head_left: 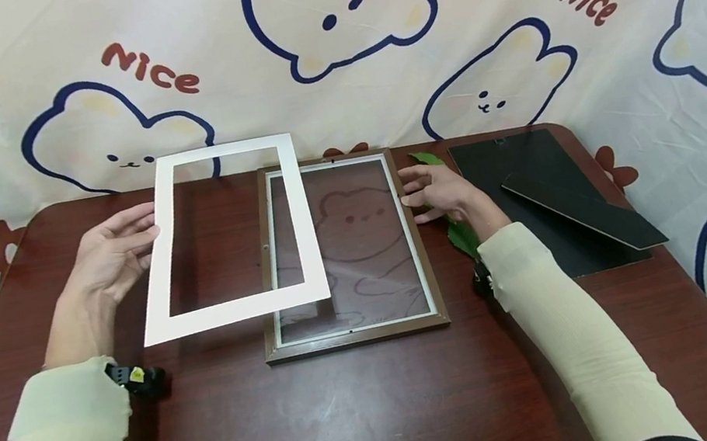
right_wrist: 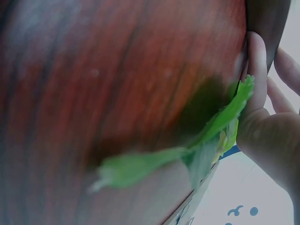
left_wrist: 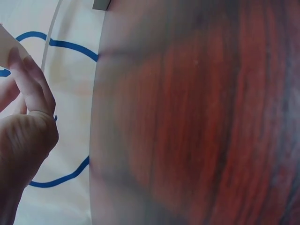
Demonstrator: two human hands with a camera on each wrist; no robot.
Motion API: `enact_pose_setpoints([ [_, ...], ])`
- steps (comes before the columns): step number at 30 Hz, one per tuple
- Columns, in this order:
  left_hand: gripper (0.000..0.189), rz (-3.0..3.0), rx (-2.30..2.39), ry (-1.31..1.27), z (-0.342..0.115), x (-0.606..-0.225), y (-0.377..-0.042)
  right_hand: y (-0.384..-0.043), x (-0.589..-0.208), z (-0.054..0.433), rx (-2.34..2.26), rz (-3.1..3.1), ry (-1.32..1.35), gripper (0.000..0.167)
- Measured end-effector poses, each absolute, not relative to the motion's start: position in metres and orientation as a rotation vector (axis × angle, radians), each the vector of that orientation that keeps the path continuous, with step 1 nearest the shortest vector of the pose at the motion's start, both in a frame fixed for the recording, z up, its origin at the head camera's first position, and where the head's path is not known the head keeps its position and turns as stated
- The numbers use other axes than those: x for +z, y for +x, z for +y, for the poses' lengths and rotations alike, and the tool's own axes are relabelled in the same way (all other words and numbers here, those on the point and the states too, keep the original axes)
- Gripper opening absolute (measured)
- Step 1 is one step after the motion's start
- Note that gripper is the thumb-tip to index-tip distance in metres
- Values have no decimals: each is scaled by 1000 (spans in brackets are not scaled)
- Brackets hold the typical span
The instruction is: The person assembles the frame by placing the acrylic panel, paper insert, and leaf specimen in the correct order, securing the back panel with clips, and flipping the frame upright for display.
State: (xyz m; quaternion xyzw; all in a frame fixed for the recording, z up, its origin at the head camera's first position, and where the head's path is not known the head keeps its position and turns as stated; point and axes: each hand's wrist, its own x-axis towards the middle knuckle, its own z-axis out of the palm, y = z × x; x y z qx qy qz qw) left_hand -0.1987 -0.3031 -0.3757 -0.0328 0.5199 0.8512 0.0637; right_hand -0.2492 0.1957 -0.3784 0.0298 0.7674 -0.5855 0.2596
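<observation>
My left hand (head_left: 106, 258) pinches a white picture mat (head_left: 305, 221) by its left side, between thumb and fingers. The mat is raised and tilted, its right strip overlapping a brown picture frame (head_left: 358, 338) in the head view. That frame lies flat on the table, with a white inner edge and a clear, reflective pane (head_left: 370, 273). At the frame's right side, my right hand (head_left: 444, 194) touches the edge with loosely extended fingers. In the right wrist view, the thumb (right_wrist: 258, 65) lies along the frame's side. Green leaves (right_wrist: 220, 122) lie beside and below this hand.
On the right of the dark red wooden table (head_left: 361, 424) lies a black backing board (head_left: 492, 158) with its stand flap (head_left: 579, 208) raised at an angle. A cartoon-printed cloth (head_left: 362, 108) hangs behind the table's back edge.
</observation>
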Motion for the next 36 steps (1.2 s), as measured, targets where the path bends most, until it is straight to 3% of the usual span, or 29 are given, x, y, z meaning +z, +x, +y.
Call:
enact_pose_setpoints([
  [36,35,1739,2330,-76,-280,-371,-200,-252,-382,196,-1593,2066,86,66],
])
